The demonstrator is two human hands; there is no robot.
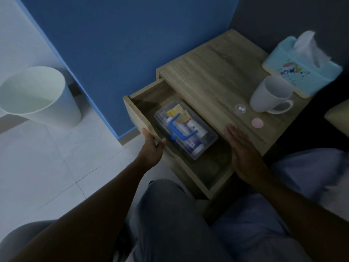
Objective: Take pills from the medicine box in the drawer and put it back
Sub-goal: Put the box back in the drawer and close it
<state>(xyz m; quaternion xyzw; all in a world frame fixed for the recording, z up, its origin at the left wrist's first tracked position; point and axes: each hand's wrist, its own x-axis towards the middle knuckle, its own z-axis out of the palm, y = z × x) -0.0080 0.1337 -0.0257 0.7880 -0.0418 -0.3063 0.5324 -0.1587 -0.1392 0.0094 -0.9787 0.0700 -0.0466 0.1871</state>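
— While the drawer [143,103] stands pulled out, list what it holds.

— One item: medicine box [186,129], clear plastic, lid closed, blue handle [181,130] on top. It lies flat on the drawer floor, set at a slant to the drawer's sides. Packets and tubes show through the lid; their labels are too dim to read.

— Hands?

— Left hand [152,146]: closed around the drawer's front panel at its near end, thumb on top of the edge, fingers wrapped under. Right hand [243,154]: open and flat, fingers together, holding nothing, at the front edge of the surface [213,72] above the drawer's right part. Whether it touches the wood cannot be told.

— Items on the surface?

— White mug [269,95], upright, handle toward the viewer. Just beside it, a small clear round container [240,109] with two white pills [240,108] inside. Near that, a pink round cap [257,122], lying flat. Behind the mug, a pale blue tissue box [300,72] with a tissue standing out of it.

— Floor?

— One pale bin [35,95], well apart to the left, beside the blue wall [122,35].
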